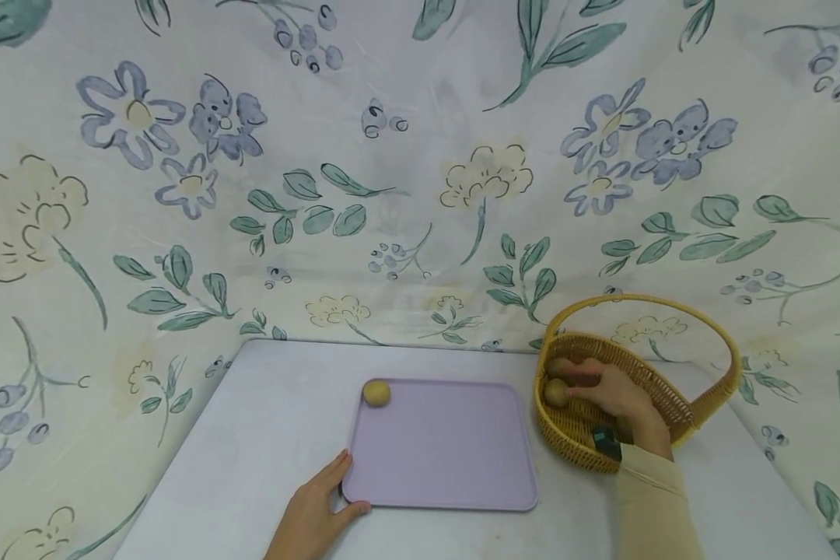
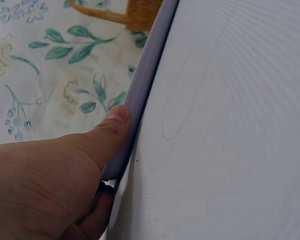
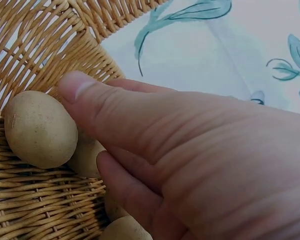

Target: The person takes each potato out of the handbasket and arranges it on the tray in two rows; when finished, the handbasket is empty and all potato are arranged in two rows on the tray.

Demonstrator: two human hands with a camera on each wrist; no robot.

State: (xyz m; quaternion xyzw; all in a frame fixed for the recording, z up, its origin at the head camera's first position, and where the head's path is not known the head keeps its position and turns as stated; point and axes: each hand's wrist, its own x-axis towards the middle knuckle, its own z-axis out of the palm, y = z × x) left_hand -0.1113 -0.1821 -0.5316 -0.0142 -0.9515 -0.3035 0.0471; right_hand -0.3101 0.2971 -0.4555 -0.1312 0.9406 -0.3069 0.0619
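My left hand holds the near left corner of a lilac tray, thumb along the near edge, fingers at the left side. In the left wrist view the thumb rests on the tray's rim. A potato sits in the tray's far left corner. My right hand reaches into a wicker basket, its fingers apart beside potatoes. In the right wrist view one potato lies just beyond the thumb tip; another potato is partly hidden behind it.
More potatoes lie under the right hand, partly covered. The basket's tall handle arches over its right side. A white table carries tray and basket, with a flower-patterned cloth behind it.
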